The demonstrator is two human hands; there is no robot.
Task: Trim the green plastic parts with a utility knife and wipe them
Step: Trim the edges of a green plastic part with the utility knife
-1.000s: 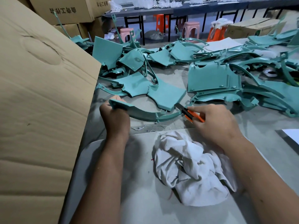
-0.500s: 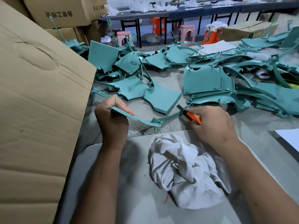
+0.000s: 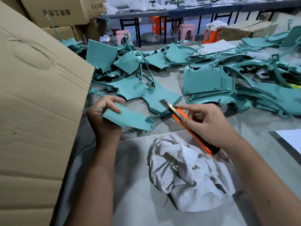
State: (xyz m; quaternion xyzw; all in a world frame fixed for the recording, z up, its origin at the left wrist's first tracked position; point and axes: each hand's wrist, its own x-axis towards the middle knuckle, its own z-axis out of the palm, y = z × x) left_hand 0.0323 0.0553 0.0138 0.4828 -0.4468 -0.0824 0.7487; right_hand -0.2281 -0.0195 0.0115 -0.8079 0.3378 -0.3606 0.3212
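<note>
Head view: the left hand [image 3: 104, 118] grips a green part [image 3: 128, 118] above the table [image 3: 254, 128]; the right hand [image 3: 210, 126] holds a knife [image 3: 187, 121], blade clear of it. Wiping appears undone: the rag [image 3: 187, 173] lies untouched, and a pile [image 3: 210, 82] waits.

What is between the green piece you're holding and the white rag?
In the head view, only bare grey table with thin trimmed shavings separates the green piece and white rag.
</note>
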